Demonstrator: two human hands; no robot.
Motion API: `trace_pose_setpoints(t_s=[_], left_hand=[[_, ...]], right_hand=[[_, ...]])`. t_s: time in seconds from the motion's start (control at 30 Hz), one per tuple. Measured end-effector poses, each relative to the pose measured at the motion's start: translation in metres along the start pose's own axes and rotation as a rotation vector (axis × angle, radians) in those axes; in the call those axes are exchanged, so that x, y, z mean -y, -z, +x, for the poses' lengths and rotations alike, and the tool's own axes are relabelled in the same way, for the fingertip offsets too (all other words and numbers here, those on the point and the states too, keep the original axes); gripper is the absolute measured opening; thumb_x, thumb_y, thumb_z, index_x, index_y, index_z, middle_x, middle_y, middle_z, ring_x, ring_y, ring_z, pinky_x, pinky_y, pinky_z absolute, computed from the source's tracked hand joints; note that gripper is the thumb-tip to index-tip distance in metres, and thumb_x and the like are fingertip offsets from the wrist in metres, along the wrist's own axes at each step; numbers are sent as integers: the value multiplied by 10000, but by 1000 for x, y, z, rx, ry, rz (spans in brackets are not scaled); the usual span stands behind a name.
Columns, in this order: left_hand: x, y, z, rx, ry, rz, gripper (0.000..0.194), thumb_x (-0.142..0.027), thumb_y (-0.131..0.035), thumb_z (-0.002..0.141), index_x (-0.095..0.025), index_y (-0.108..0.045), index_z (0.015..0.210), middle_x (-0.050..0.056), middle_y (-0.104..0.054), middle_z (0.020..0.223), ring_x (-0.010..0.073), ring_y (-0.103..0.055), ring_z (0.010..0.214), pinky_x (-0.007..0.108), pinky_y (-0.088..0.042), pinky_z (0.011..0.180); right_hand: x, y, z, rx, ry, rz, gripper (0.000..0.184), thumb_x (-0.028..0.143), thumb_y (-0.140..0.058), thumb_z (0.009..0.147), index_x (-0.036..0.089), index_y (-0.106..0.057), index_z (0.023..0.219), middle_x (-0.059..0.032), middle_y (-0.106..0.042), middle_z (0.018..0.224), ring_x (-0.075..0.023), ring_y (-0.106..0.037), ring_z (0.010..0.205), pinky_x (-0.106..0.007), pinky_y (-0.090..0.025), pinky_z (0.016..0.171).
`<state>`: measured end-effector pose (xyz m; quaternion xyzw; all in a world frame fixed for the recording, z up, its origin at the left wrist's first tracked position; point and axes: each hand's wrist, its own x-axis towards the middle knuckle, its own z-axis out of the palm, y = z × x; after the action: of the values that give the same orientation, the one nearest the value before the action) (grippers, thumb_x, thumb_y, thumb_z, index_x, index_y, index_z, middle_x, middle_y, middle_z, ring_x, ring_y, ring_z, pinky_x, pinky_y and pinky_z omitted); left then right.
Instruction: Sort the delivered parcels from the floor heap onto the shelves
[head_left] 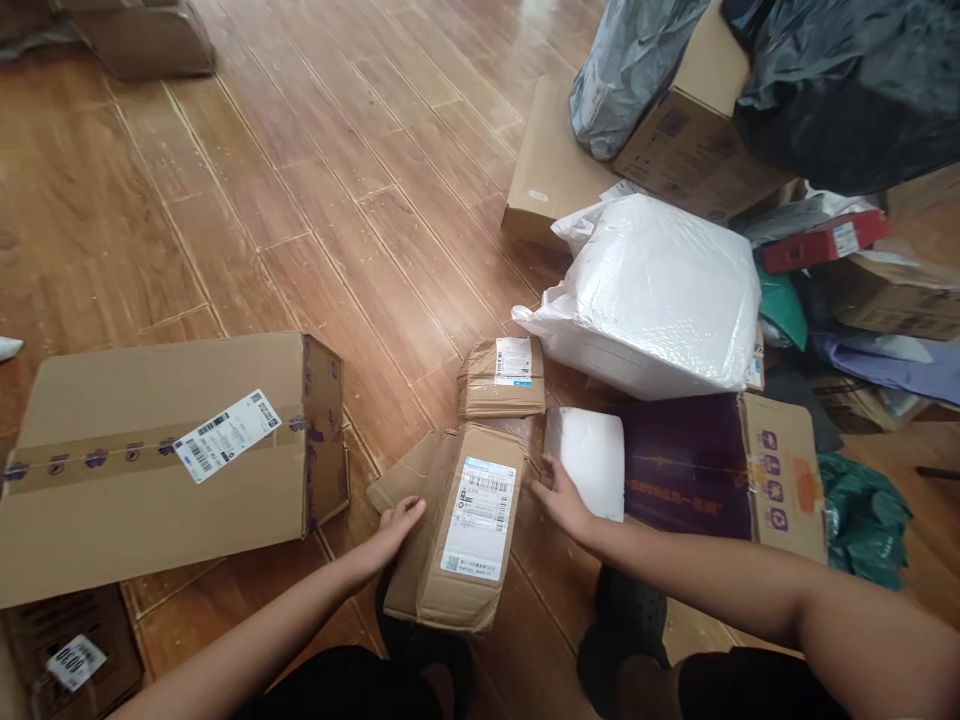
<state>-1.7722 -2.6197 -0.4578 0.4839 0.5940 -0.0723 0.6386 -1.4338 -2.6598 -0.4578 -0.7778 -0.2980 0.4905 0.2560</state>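
A long taped cardboard parcel (465, 530) with a white shipping label lies on the wooden floor in front of me. My left hand (394, 530) rests flat against its left side, fingers stretched out. My right hand (562, 500) sits at its right side, fingers spread, next to a small white packet (589, 460). Neither hand grips anything. A smaller taped parcel (501, 378) with a label lies just beyond.
A large cardboard box (165, 460) with a label lies at the left. A bulky white plastic bag (652, 295), a purple-printed box (720, 470), more cartons (690, 140) and dark bags (847, 90) crowd the right. Bare wooden floor (300, 170) stretches ahead.
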Motion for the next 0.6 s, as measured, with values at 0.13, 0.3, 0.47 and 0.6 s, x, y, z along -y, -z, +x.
trace_pose_setpoints(t_s=[0.13,0.3,0.47,0.6], left_hand=[[20,-14,15,-124,-71,125,768,-733,-458,731,-115,-538,1179,184,-557,1209,309,-538,1195,427,-378,1100],[9,-4,26,-82,-69,374,429,-596,-452,752,-186,-533,849,113,-637,926,281,-611,927,374,-456,825],[3,-2,25,-77,-98,416,338,-533,-452,791,-199,-503,812,119,-668,915,263,-627,887,341,-433,768],[2,-3,22,-92,-70,403,341,-530,-489,794,-193,-530,826,125,-692,959,270,-641,933,331,-433,780]], right_hand=[[-12,51,24,-436,-133,-522,1116,560,-756,559,38,-316,1442,-310,-397,1416,-449,-341,1344,-552,-288,1107],[-25,48,49,-520,-404,-699,1526,760,-794,364,70,-96,1533,-338,-292,1455,-468,-359,1281,-544,-336,1028],[-37,29,44,-566,-349,-892,1469,737,-805,397,163,-93,1547,-289,-330,1398,-437,-418,1185,-518,-374,943],[-40,32,27,-414,-178,-1030,1428,700,-806,455,156,-73,1553,-296,-265,1436,-438,-404,1218,-514,-359,972]])
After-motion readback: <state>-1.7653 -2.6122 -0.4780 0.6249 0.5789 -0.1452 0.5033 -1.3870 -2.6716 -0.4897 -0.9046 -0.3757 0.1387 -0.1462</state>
